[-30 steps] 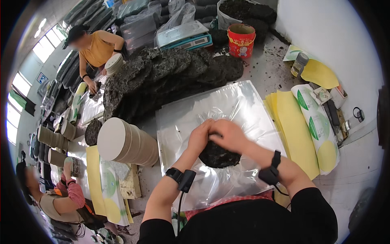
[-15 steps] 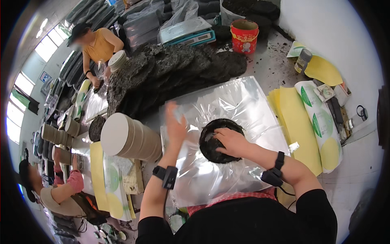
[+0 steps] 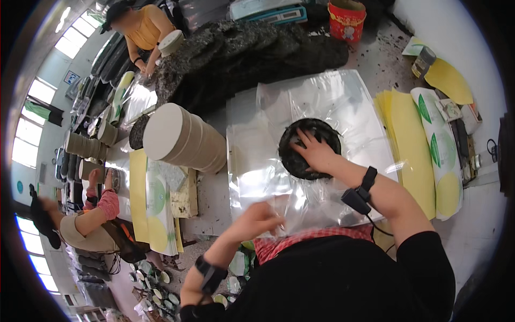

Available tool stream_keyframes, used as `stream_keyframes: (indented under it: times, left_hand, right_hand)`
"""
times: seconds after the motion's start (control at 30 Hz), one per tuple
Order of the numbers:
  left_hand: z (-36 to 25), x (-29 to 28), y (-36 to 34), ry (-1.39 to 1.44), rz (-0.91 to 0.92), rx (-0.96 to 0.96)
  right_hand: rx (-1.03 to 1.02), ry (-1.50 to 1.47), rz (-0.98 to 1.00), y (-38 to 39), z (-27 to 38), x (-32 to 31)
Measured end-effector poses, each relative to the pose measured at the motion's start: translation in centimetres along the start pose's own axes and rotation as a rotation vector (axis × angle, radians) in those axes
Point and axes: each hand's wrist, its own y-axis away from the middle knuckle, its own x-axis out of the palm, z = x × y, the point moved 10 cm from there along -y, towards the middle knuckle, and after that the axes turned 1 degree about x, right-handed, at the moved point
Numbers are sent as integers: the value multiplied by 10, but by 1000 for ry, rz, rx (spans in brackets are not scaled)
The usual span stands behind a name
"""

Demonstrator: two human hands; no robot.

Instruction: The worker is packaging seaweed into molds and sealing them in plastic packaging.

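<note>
Black cake seemingly getting pressed: right hand splayed on it, grasping nothing; left hand, 7 o'clock, half-curled, hold unclear; next, perhaps, gather film

We see a black round mass, silvery see-through plastic sheets and charcoal slabs, set off by a scarlet bucket, a teal-sided scale and plain yellow paper. White sheets beside us carry green leaf shapes and a yellow circle. Our shirt is black, the cloth red-checked, a co-worker's top golden orange.
</note>
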Motion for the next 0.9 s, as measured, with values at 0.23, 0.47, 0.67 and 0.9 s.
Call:
stream_keyframes:
  times: [0.23, 0.47, 0.67, 0.9]
  left_hand:
    - [54, 50, -18, -886, -305, 545]
    - [-49, 106, -109, -554, -46, 811]
    - [-30, 115, -138, -631, 96, 407]
    - [-20, 120, -160, -682, 190, 264]
  right_hand:
    - [-21, 26, -72, 5, -2, -1]
    - [-225, -564, -165, -4, -15, -7]
    - [51, -1309, 75, 12, -35, -23]
    - [-113, 116, -582, 165, -22, -185]
